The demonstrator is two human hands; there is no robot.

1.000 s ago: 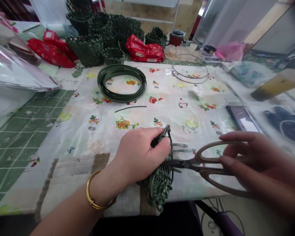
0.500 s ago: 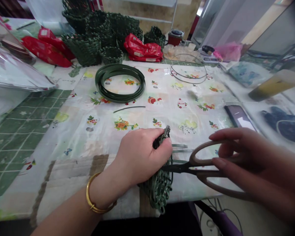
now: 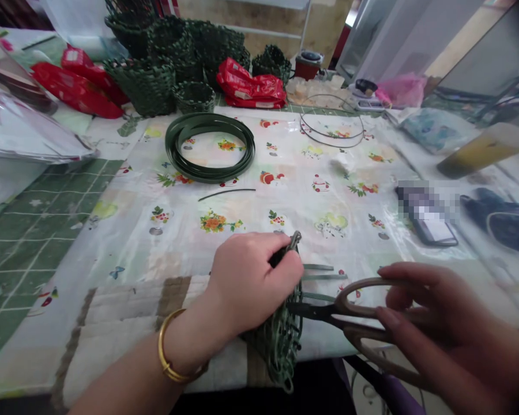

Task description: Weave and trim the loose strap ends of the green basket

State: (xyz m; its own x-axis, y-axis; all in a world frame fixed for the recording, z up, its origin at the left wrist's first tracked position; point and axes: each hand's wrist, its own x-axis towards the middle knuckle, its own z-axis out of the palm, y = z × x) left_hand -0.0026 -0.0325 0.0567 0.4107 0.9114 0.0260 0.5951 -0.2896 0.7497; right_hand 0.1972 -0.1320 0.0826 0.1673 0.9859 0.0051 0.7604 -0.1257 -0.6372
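My left hand (image 3: 253, 282), with a gold bangle (image 3: 166, 349) at its wrist, is closed around the rim of a small dark green woven basket (image 3: 281, 351). The basket is tipped on its side at the table's front edge. Several loose green strip ends (image 3: 322, 277) stick out from it to the right. My right hand (image 3: 432, 323) grips a pair of scissors (image 3: 363, 311) by its brown handles. The dark blades reach in against the basket wall, just below my left thumb; their tips are hidden in the weave.
A coil of green strip (image 3: 173, 147) lies on the flowered tablecloth (image 3: 294, 190), with a short cut strip (image 3: 227, 193) before it. Woven baskets (image 3: 142, 86) and a red packet (image 3: 253, 86) stand at the back. A phone (image 3: 430, 222) lies to the right.
Both hands, the basket and the scissors sit slightly lower in the view. My right hand has moved down, and more of the phone shows. Both grips are unchanged.
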